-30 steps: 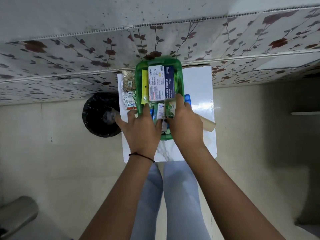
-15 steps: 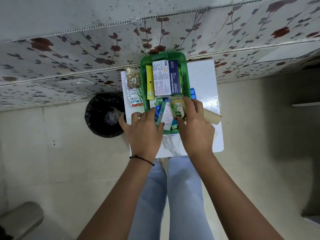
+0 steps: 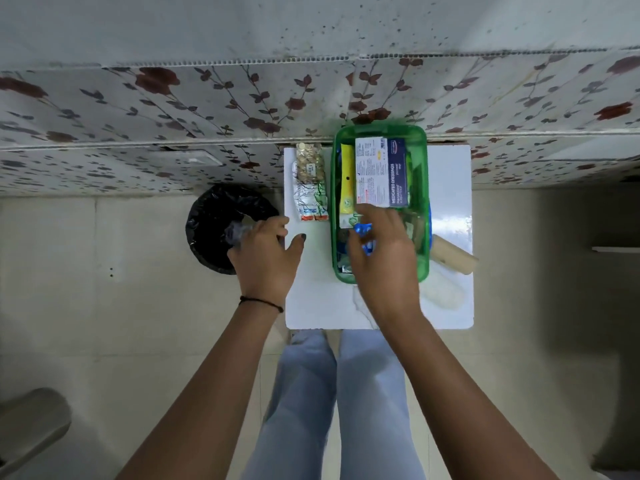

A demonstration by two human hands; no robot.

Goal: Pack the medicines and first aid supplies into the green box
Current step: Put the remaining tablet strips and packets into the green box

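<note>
White table (image 3: pixel 311 306): translucent green box (image 3: pixel 424 188) is being packed.
Blue item (image 3: pixel 363 229) is being pinched by right hand (image 3: pixel 384 258); left hand (image 3: pixel 266 258) is being held slack, fingers released.

White table (image 3: pixel 450 174) against floral wall panel (image 3: pixel 173 109), black-lined bin (image 3: pixel 214 216) beside it, tiled floor (image 3: pixel 104 323)

Small white table (image 3: pixel 311 306) pushed against the flowered wall. On it, the green box (image 3: pixel 423 202) sits right of centre, reaching to the far edge. Left of the box, at the far left corner, a blister strip of pale tablets (image 3: pixel 309 165), and just nearer, a foil strip (image 3: pixel 310 203). Right of the box, a brown cardboard roll (image 3: pixel 453 259) angled off the edge; nearer, a white cotton wad (image 3: pixel 444 294).
</note>
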